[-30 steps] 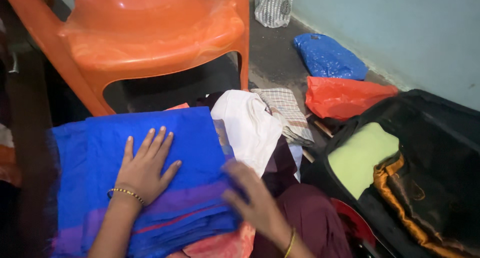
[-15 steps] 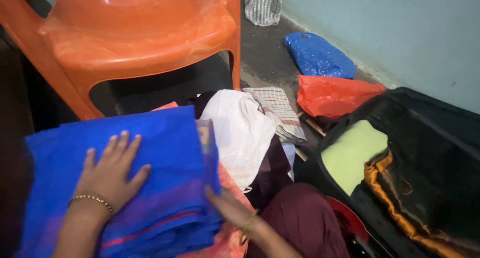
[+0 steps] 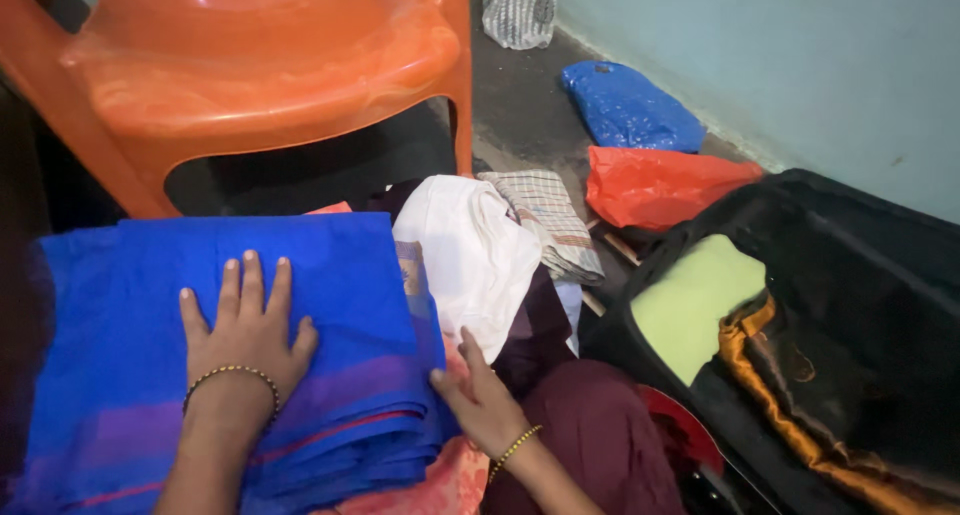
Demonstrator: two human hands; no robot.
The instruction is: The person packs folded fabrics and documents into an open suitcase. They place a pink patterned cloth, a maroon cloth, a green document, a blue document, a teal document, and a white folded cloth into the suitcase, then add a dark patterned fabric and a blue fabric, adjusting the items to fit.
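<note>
Blue folded cloth (image 3: 130, 315) is lying in front of us, below the orange plastic chair (image 3: 250, 65). We're pressing our left hand (image 3: 245, 330) flat on top of it, fingers spread, gripping nothing. Our right hand (image 3: 480, 395) is touching the cloth's right edge, fingers loosely extended, not closed on anything. A white garment (image 3: 470, 245) is sitting just right of the blue stack, a checked cloth (image 3: 550, 220) beside it. An open black suitcase (image 3: 860, 265) is lying to the right, holding a yellow-green fabric (image 3: 690, 305). Blue bag (image 3: 630, 105) and orange bag (image 3: 660, 185) are lying near the wall.
</note>
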